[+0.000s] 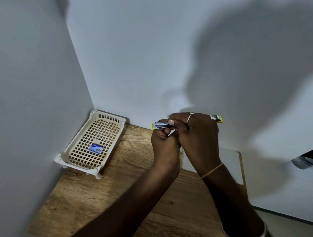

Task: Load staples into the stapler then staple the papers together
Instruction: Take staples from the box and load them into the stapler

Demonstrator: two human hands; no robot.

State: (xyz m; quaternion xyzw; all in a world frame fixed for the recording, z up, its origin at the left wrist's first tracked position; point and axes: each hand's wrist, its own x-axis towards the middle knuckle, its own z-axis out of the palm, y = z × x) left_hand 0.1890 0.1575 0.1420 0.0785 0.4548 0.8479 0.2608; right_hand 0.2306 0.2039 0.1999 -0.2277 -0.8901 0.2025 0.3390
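A yellow-green stapler [160, 125] with a metal magazine is held above the wooden table, swung open flat so its two ends stick out left and right of my hands. My left hand [164, 143] grips it from below. My right hand [195, 138] closes over its middle from above, thumb pressing on the metal channel. A small blue staple box [96, 148] lies in the cream basket [74, 150] at the left. White papers [228, 165] lie on the table under my right wrist, partly hidden.
The wooden table [123, 200] sits in a corner between two white walls. The mesh basket stands on short legs against the left wall. A dark metallic object [309, 160] pokes in at the right edge.
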